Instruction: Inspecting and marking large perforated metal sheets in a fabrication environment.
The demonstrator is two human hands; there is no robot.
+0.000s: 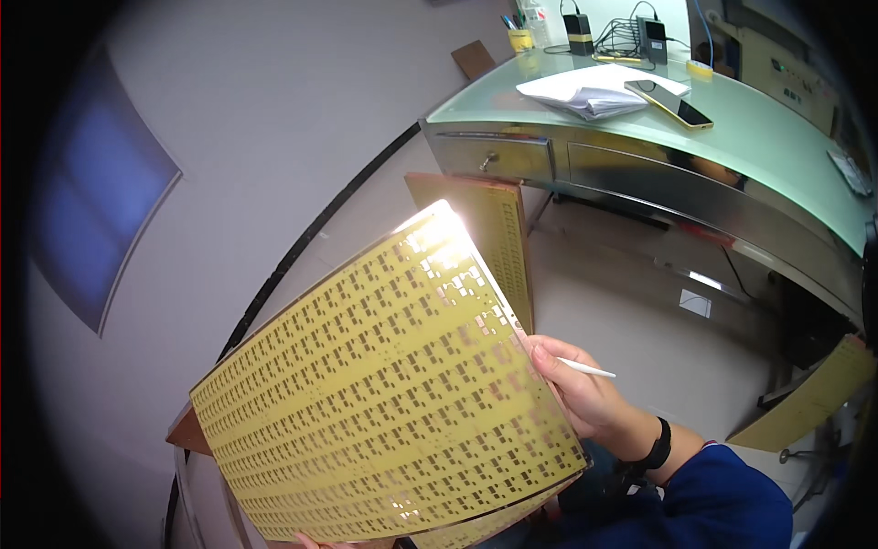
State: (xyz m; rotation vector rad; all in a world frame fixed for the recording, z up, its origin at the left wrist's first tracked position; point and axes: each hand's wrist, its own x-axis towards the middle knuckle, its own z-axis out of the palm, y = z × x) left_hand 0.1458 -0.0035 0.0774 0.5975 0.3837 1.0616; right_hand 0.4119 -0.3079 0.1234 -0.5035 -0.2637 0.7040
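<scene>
A large yellow-green circuit board panel (pixel 384 384), patterned with rows of copper-coloured pads, is held up at a tilt in front of me. Its top corner glares with reflected light. My right hand (pixel 581 389) grips the right edge, thumb on the front face. A thin white stick like a pen (pixel 585 367) pokes out from that same hand; its other end is hidden. Only some fingers of my left hand (pixel 315 543) show, at the panel's lower edge, where they hold it. Beneath the panel, part of another similar panel (pixel 476 531) is visible.
More panels (pixel 498 215) lean upright against the desk (pixel 768 156), and another panel (pixel 809 393) stands at the right. The glass-topped desk carries papers (pixel 590 91), a phone (pixel 670 102), black adapters (pixel 578 35) with cables, and a pen cup (pixel 520 39). A wall rises on the left.
</scene>
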